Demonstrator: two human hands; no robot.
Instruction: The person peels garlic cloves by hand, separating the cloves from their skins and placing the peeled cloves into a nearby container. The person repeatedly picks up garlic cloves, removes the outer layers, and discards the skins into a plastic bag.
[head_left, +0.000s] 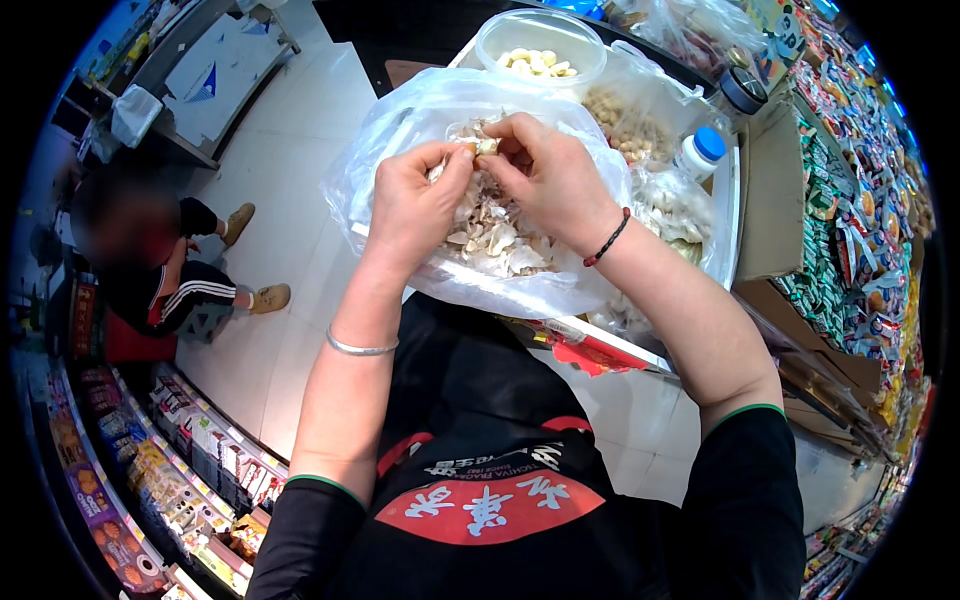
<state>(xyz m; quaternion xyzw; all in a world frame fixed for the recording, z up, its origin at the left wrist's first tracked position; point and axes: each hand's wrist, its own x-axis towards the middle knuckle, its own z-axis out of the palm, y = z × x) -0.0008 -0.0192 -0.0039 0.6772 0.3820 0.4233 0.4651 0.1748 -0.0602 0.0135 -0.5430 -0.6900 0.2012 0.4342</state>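
Note:
My left hand (420, 199) and my right hand (551, 169) meet above an open clear plastic bag (525, 296) of papery garlic skins (499, 240). Between their fingertips they both pinch a small pale garlic clove (487, 145), partly covered by the fingers. Just beyond the bag, a round clear plastic tub (541, 37) holds several peeled cloves (536, 63). Right of the bag lie a plastic bag of peanuts (626, 124) and a bag of whitish bulbs, perhaps garlic (667, 210).
A white bottle with a blue cap (701, 154) and a dark-lidded jar (742, 90) stand at the right. Beyond them is a cardboard box (780, 187) beside heaped packaged snacks (862, 247). A person (161, 262) sits at the left, above snack shelves (157, 480).

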